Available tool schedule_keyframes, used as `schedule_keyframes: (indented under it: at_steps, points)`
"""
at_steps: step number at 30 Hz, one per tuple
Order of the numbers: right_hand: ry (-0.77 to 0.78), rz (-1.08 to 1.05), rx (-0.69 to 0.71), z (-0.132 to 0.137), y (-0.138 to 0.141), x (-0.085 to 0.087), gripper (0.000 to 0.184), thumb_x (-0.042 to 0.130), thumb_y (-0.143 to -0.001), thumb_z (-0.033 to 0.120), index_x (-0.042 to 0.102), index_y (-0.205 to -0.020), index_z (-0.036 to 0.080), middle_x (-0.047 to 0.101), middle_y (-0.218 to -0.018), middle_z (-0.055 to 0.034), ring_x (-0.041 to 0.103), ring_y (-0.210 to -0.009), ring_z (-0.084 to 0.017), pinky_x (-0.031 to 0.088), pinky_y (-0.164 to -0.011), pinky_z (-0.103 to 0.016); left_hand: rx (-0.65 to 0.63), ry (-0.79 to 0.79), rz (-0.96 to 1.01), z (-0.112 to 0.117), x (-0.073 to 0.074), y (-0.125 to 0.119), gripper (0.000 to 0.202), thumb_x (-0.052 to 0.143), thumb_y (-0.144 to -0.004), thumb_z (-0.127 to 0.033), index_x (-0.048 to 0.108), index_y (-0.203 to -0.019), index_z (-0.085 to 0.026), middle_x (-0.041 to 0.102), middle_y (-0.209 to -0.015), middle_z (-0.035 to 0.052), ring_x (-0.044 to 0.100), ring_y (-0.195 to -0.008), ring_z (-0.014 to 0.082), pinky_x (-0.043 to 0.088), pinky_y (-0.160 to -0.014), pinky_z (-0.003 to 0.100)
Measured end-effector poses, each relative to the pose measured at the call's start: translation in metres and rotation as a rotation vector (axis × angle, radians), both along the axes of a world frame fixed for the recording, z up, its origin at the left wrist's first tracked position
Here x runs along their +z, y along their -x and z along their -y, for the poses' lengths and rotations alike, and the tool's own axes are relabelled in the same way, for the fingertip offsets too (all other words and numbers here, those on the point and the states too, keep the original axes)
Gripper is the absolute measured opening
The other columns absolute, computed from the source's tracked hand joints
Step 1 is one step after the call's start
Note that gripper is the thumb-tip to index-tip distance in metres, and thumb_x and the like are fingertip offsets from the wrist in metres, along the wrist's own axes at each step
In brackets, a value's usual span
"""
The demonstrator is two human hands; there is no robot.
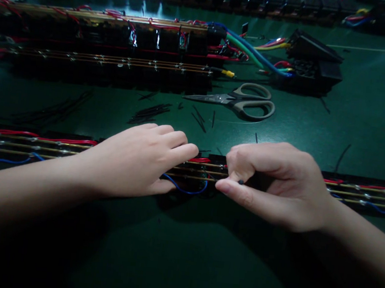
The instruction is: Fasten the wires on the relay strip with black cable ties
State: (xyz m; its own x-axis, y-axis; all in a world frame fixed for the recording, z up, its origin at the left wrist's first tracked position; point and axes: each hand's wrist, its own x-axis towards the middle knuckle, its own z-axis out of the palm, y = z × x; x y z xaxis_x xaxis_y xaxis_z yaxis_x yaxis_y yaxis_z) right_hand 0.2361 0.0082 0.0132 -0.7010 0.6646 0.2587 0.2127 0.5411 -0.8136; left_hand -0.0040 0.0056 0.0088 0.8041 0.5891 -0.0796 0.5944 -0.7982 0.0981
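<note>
Across the green tabletop (368, 135), a wired strip (198, 171) runs from left to right. The left hand (141, 159) clasps it, fingers over its far edge, thumb at the near one; the right hand (288, 195) pinches a small dark piece (241, 182) between thumb and curled forefinger. Scissors (230, 101) lie beyond.

grn tabletop (369, 126) | lt dim, cool | soft sheen (293, 132) R of ctr | dk shadow (29, 255) btm L
</note>
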Motion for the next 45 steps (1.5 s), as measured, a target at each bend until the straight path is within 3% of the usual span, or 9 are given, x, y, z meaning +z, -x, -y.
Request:
schedule_keyframes:
  at_steps: [10, 24, 45]
  points:
    - [-0.023, 0.003, 0.03, 0.0009, -0.0001, -0.0007, 0.034, 0.066, -0.087, 0.021, 0.043, -0.062, 0.018, 0.045, -0.056, 0.0063, 0.039, -0.051, -0.004, 0.032, -0.05, -0.019, 0.004, 0.001, 0.001, -0.0005, 0.0, -0.0005, 0.032, 0.061, -0.084, -0.032, 0.049, -0.113, -0.024, 0.062, -0.11, 0.0032, 0.062, -0.094, 0.0253, 0.049, -0.075, 0.037]
    - [-0.096, 0.172, -0.019, 0.0023, 0.0043, 0.002, 0.03, 0.061, -0.092, 0.025, 0.046, -0.066, 0.019, 0.046, -0.059, 0.0068, 0.038, -0.052, -0.004, 0.031, -0.049, -0.019, -0.029, -0.029, 0.017, -0.0021, -0.0039, 0.0002, 0.03, 0.059, -0.085, -0.038, 0.05, -0.109, -0.022, 0.063, -0.104, 0.004, 0.062, -0.088, 0.0252, 0.046, -0.071, 0.034]
    - [-0.106, 0.149, 0.002, -0.0003, 0.0044, 0.003, 0.028, 0.062, -0.091, 0.022, 0.049, -0.066, 0.018, 0.048, -0.058, 0.0066, 0.041, -0.05, -0.004, 0.032, -0.048, -0.018, -0.025, -0.024, 0.01, -0.0022, -0.0027, 0.0001, 0.029, 0.058, -0.086, -0.037, 0.051, -0.11, -0.022, 0.064, -0.105, 0.005, 0.063, -0.089, 0.0252, 0.047, -0.071, 0.034]
